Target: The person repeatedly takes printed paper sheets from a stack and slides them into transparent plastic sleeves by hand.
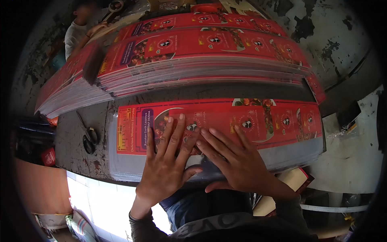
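A long red printed sheet with food pictures and panda logos lies across the table in front of me. Clear plastic sheets show under and below its near edge. My left hand rests flat on the left-middle part of the print, fingers spread and pointing away from me. Beside it, my right hand lies flat too, fingers fanned out toward the upper left. The fingertips of the two hands come close near the middle. Neither hand grips anything.
Tall stacks of the same red printed sheets stand behind. Another stack is at the left. Black-handled scissors lie on the dark table. Another person is at the upper left, with an arm near the stacks.
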Tool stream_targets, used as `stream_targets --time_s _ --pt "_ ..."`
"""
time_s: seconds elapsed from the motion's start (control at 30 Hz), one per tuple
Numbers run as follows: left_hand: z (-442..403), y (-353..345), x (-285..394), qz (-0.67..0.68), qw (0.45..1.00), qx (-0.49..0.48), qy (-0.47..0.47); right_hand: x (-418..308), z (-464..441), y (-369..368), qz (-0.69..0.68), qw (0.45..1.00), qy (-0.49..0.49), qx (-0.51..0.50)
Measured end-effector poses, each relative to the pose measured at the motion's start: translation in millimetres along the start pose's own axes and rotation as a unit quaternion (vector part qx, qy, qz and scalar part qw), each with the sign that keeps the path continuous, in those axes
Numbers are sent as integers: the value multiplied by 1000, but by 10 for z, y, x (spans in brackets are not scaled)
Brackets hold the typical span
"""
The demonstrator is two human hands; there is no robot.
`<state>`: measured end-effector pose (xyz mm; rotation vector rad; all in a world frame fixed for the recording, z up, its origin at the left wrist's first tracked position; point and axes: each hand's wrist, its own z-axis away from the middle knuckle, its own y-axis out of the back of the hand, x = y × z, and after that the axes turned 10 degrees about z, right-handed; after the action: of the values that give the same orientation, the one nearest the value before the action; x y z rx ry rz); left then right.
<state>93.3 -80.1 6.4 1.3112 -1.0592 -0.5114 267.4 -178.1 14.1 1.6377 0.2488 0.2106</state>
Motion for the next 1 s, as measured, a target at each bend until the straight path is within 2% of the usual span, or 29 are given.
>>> stream_targets --time_s 0.03,0.13,0.2,0.23,0.3,0.37,0.4,0.47,0.5,0.57,0.63,0.73,0.77,0.87,1.0 --pt "-3 0 11 3 1000 -4 -8 -15 -2 -26 -20 999 -23 19" --pt "114 78 -144 -100 991 -3 85 83 138 2 -36 997 -72 18" --pt "233 116 -329 -99 989 14 110 257 297 26 15 993 -115 -10" --pt "290 132 -414 -96 985 33 140 356 387 20 14 993 -116 -8" --pt "349 140 -531 -91 984 47 149 564 563 8 -18 978 -208 11" --pt "391 139 -589 -67 981 79 164 765 718 35 30 971 -236 18" --pt "399 143 -611 -58 982 82 162 870 786 41 28 972 -231 20" --pt "398 172 -636 -50 982 81 163 1063 909 35 35 944 -325 37" --pt "390 182 -649 -39 983 78 160 1162 961 30 33 946 -321 37" --pt "381 212 -718 -18 985 69 159 1309 1042 18 70 924 -374 30" --pt "362 258 -817 1 986 60 157 1340 1060 29 67 923 -379 25" --pt "270 366 -926 47 996 40 64 1373 1054 13 78 922 -378 37" --pt "216 397 -940 45 996 40 67 1376 1063 3 89 922 -373 49" --pt "90 412 -957 72 993 57 71 1413 1108 -88 137 902 -401 81" --pt "-5 342 -978 117 983 128 68 1502 1125 -154 98 869 -462 145"
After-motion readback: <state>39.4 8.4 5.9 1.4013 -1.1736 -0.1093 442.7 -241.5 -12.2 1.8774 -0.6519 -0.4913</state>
